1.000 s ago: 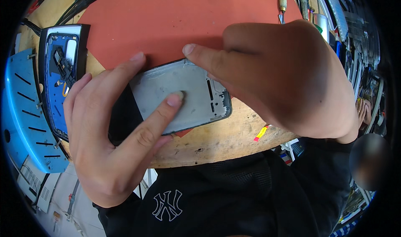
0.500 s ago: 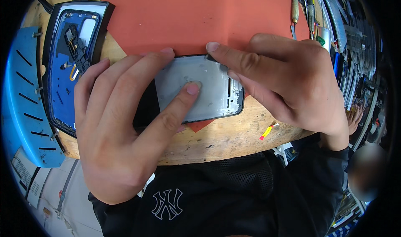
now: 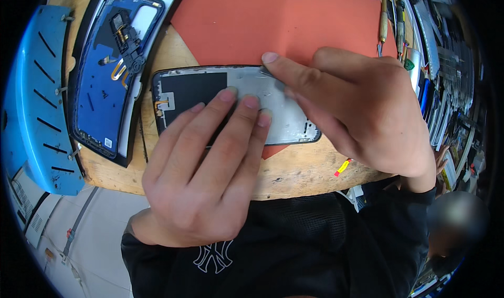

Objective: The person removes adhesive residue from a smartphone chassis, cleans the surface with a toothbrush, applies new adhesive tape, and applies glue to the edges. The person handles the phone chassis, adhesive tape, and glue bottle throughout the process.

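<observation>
A phone screen panel (image 3: pixel 286 122) in a dark frame lies lengthwise across the bench, its bare grey metal and black inner side up. My left hand (image 3: pixel 207 166) rests on it with the fingers stretched out and the fingertips near its middle. At the far edge, my right hand (image 3: pixel 362 109) is closed in a pinch. A thin grey piece (image 3: pixel 266 72) shows just under the index fingertip; the rest of it is hidden by the fingers. A short flex cable (image 3: pixel 161 104) sits at the panel's left end.
A blue phone back cover (image 3: pixel 97 106) lies in a tray at the left, with a black module (image 3: pixel 126 40) on it. An orange mat (image 3: pixel 226 22) covers the far bench. Screwdrivers (image 3: pixel 384 19) stand at the right. A yellow-red tag (image 3: pixel 343 167) lies near the front edge.
My left hand has moved from gripping the panel's edges to lying flat on top, uncovering its left end. The right hand stays pinched at the far edge. The whole view has shifted slightly.
</observation>
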Motion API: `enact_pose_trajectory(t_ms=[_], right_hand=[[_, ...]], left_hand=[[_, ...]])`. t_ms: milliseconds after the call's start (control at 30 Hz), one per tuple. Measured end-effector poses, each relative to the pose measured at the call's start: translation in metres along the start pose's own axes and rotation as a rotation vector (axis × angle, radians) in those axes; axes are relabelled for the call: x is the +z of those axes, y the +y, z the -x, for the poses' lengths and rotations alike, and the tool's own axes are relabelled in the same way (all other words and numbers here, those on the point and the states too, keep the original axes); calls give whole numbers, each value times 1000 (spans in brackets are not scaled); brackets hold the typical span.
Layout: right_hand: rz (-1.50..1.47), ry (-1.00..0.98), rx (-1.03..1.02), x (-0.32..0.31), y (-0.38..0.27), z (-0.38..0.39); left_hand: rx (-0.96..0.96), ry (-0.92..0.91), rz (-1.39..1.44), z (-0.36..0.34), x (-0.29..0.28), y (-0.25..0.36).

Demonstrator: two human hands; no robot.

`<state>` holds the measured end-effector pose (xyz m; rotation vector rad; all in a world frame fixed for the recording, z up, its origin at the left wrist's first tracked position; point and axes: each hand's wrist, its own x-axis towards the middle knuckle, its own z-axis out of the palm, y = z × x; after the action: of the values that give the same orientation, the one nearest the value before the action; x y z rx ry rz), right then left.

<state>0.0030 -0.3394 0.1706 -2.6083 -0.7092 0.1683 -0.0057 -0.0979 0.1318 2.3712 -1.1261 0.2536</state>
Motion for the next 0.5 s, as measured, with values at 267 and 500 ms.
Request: enact_pose_trajectory(t_ms=[267,500], right_hand=[[51,-40,-12,0,-6,-12],[70,-19,-11,8,-13,-21]], left_hand=[[-3,69,49,5,9,0],[52,112,-11,4,13,-2]])
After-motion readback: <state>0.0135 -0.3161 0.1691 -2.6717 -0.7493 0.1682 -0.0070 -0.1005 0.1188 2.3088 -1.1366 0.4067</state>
